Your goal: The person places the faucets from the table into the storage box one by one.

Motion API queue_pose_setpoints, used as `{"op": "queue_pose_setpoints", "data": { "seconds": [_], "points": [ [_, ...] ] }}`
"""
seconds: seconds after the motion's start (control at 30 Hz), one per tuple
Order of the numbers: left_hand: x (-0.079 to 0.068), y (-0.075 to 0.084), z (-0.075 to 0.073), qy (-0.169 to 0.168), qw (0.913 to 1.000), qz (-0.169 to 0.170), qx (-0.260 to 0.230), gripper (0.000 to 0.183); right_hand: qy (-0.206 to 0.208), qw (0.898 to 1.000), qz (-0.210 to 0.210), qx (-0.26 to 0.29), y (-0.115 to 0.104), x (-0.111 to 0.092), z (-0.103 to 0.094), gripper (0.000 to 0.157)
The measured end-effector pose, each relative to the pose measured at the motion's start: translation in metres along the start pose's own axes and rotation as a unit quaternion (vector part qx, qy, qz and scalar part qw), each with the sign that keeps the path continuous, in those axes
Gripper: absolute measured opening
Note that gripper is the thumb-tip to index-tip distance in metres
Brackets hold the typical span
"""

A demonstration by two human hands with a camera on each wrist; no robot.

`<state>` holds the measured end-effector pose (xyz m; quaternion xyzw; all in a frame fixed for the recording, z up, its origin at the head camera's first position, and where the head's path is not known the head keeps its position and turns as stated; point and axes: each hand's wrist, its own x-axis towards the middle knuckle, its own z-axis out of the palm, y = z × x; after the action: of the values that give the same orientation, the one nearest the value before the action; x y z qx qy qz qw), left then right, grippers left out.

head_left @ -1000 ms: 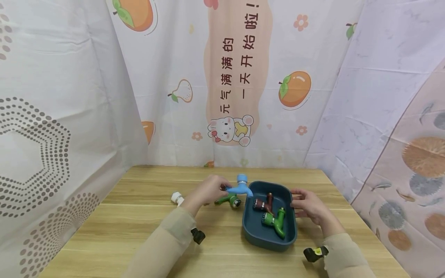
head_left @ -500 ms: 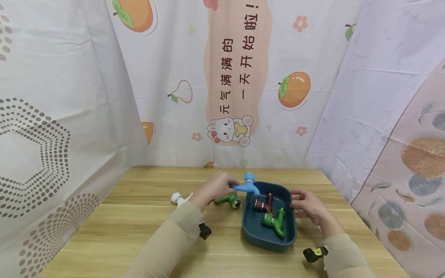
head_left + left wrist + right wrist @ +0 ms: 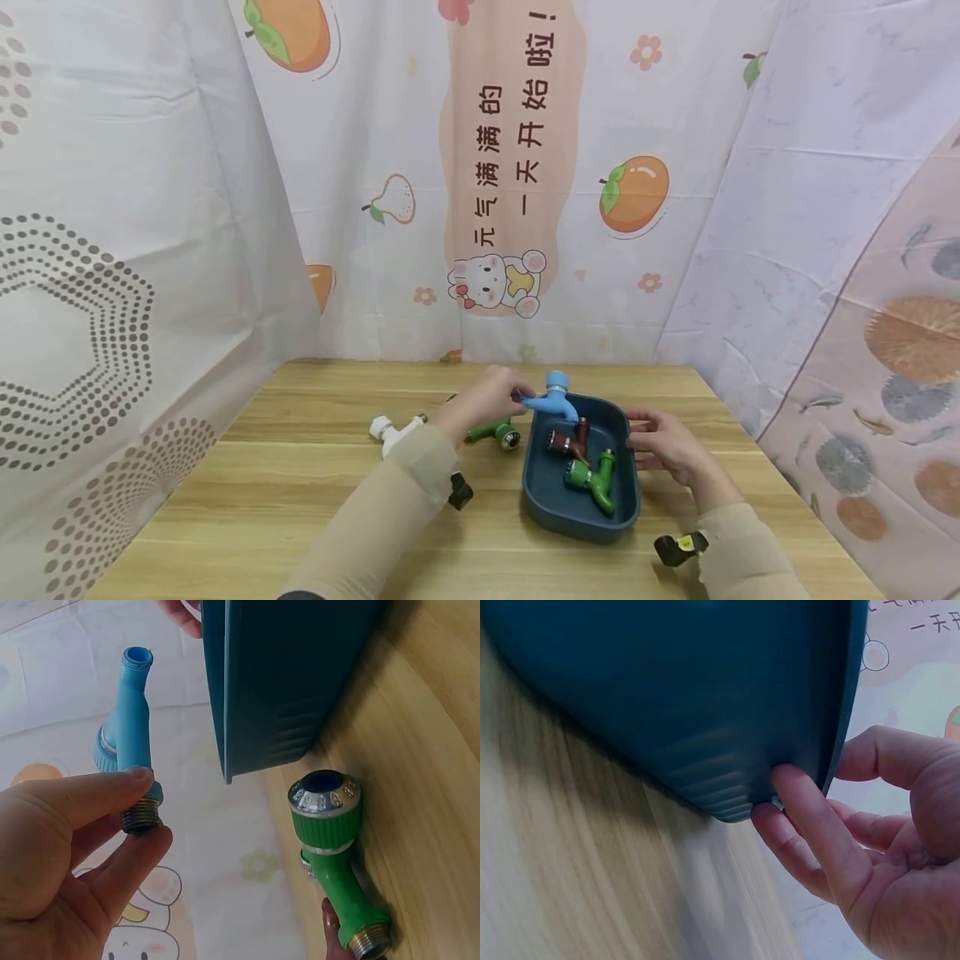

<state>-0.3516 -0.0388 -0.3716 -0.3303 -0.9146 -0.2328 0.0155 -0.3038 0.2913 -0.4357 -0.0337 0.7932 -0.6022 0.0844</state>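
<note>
My left hand (image 3: pixel 487 395) pinches the threaded end of a light blue plastic faucet (image 3: pixel 553 405) between thumb and fingers. The faucet hangs over the left back rim of a dark blue basin (image 3: pixel 577 528), its spout toward the inside. At the basin's right side, my right hand (image 3: pixel 663 442) holds the wall, with fingertips (image 3: pixel 791 780) against the outside and the thumb at the rim. Inside the basin lie a dark brown faucet (image 3: pixel 581 442) and a green faucet (image 3: pixel 602 483).
Left of the basin, a second green faucet (image 3: pixel 337 877) lies on the wooden table (image 3: pixel 262 492). A white faucet (image 3: pixel 386 432) is farther left, partly behind the left forearm. A dark reddish-brown piece (image 3: pixel 330 930) shows beside the green one. Printed curtains (image 3: pixel 360 317) surround the table.
My left hand has carried the blue faucet rightward, from beside the basin to over its left back rim. More of the white faucet now shows. The right hand and basin stay put.
</note>
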Motion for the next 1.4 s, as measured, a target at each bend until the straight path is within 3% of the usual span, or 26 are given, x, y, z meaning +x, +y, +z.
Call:
{"op": "queue_pose_setpoints", "data": {
  "seconds": [0.57, 0.8, 1.13, 1.4],
  "points": [
    [0.02, 0.013, 0.008, -0.024, 0.9997, -0.007, -0.006, 0.023, 0.008, 1.0, 0.01, -0.004, -0.002, -0.003, 0.0, 0.059],
    [0.028, 0.017, 0.017, -0.021, 0.9996, -0.007, 0.014, 0.025, 0.017, 1.0, 0.016, -0.004, -0.002, -0.002, 0.001, 0.059],
    [0.038, 0.021, 0.028, -0.005, 0.9981, 0.026, 0.056, 0.025, 0.002, 1.0, -0.001, 0.003, -0.004, -0.002, -0.001, 0.063],
    [0.041, 0.025, 0.035, -0.01, 0.9967, 0.015, 0.079, 0.021, 0.002, 1.0, 0.001, 0.009, -0.003, -0.004, 0.001, 0.063]
  ]
}}
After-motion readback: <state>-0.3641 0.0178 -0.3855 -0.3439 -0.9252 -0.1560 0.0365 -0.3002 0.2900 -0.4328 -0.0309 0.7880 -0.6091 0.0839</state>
